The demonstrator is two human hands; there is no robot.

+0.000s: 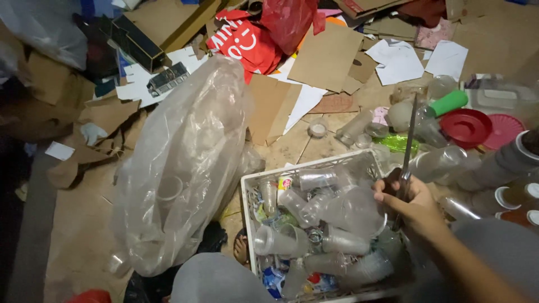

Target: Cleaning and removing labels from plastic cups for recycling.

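Right hand (412, 209): in view at lower right, above the right edge of the white crate (245, 191). Its grip is clamped around the handles of a pair of scissors (408, 147), whose long blades point up and away, closed together, over the clutter of bottles beyond the crate.

Left hand: not in view.

White crate: sits on the floor directly in front of the person, between the knees. It is filled with clear plastic cups (279, 241), crushed clear bottles and a few coloured wrappers, lying jumbled on their sides.

Clear plastic sack (185, 163): large, bulging, just left of the crate and touching its near corner; a cup shows faintly through its skin.

Floor beyond the crate: loose clear bottles, a bottle with a green cap (448, 102), a red round lid (466, 127) and a pink one just beside it, a small roll of tape (318, 128).

Further back: flattened brown cardboard (325, 56), white paper sheets, a red plastic bag (287, 19).

Right edge: several capped bottles (519, 196) lying close together, partly blurred.
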